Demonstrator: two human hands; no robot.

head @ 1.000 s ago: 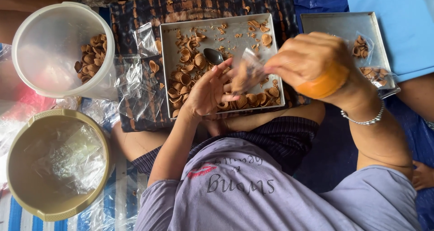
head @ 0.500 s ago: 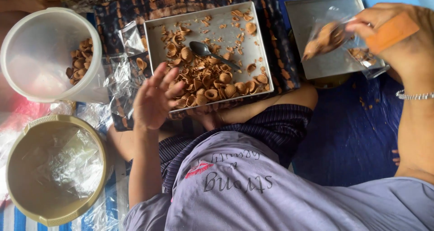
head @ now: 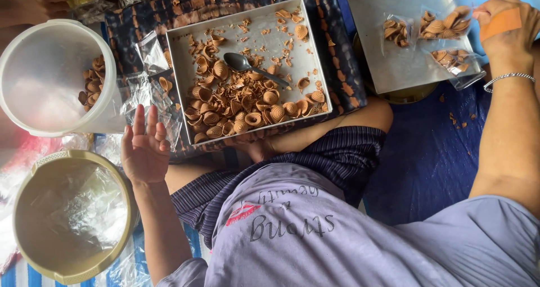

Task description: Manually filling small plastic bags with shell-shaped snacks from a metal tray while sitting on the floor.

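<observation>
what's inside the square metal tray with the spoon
The tray holds a heap of brown shell-shaped snacks, crumbs and a metal spoon. The tray floor beneath the heap is covered.

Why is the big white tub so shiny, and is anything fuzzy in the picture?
Head view: soft daylight, no hard shadows; glare whitens the translucent tub wall and the clear bags beside the left hand; the spoon glints; the shell-shaped snacks look sharp; the right hand at the edge is slightly soft.

The right hand (head: 503, 25) has carried the small clear plastic bag of ridged brown shell-shaped snacks (head: 444, 24) from over the square metal tray (head: 185, 68) to the second tray's (head: 405, 68) right edge. The left hand (head: 145, 146) has withdrawn, fingers spread, off the first tray's left edge.
</observation>
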